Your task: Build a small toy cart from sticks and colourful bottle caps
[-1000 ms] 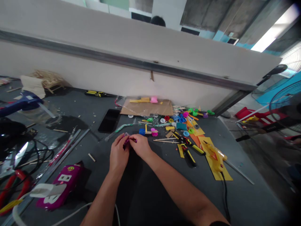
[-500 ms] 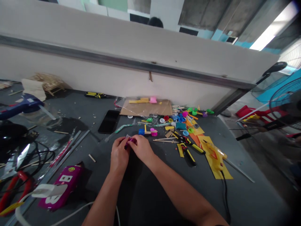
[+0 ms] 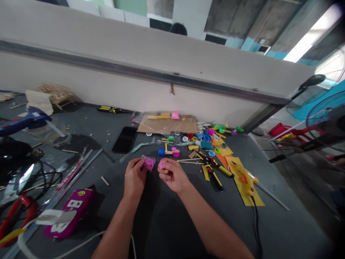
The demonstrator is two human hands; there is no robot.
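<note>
My left hand [image 3: 135,178] pinches a small clear plastic packet [image 3: 149,163] with something purple-pink inside. A short way to the right, my right hand [image 3: 174,176] holds a small pink lump [image 3: 162,164], which looks like modelling clay, between thumb and fingers. Just beyond the hands lies a little stick assembly [image 3: 167,149] with a blue piece at its left and a pink piece [image 3: 175,152] at its right. A black phone [image 3: 125,139] rests flat beyond my left hand. Thin wooden sticks [image 3: 190,161] lie to the right of my right hand.
At the right are yellow-black pliers [image 3: 212,162] and a yellow glue gun [image 3: 246,180] on yellow sheets. Coloured caps and clay bits crowd around a teal block [image 3: 206,145]. Cardboard [image 3: 167,125] lies at the back. A purple power strip [image 3: 71,214] and blue glue gun [image 3: 33,118] are left.
My hands, together before around the purple packet, are now apart. The right hand has moved right with a pink lump, while the packet stays in the left.
</note>
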